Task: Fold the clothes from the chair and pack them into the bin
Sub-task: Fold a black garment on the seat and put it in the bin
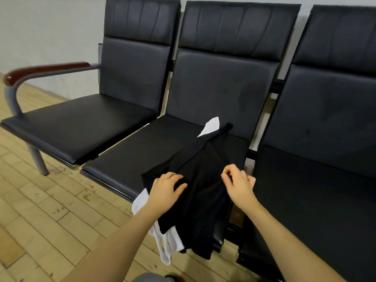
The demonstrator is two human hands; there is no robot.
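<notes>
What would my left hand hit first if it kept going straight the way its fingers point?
Almost at once the black garment: the left hand already rests on it, fingers aimed toward the right hand. Depth is hard to judge.

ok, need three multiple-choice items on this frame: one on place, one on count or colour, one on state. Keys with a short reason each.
1. Where does the black garment lie?
A. on the left seat
B. on the middle seat
C. on the floor

2. How many black seats are in view?
A. two
B. three
C. four

3. What is the left hand doing?
A. resting on the black garment, thumb spread
B. holding the armrest
C. hanging clear of the chairs

Key: 1 B, the garment drapes over the middle seat's front edge, with a white garment showing under it. 2 B, three backrests stand side by side. 3 A, the hand lies on the dark cloth; the right hand is curled at the garment's right edge, its grip unclear.
</notes>
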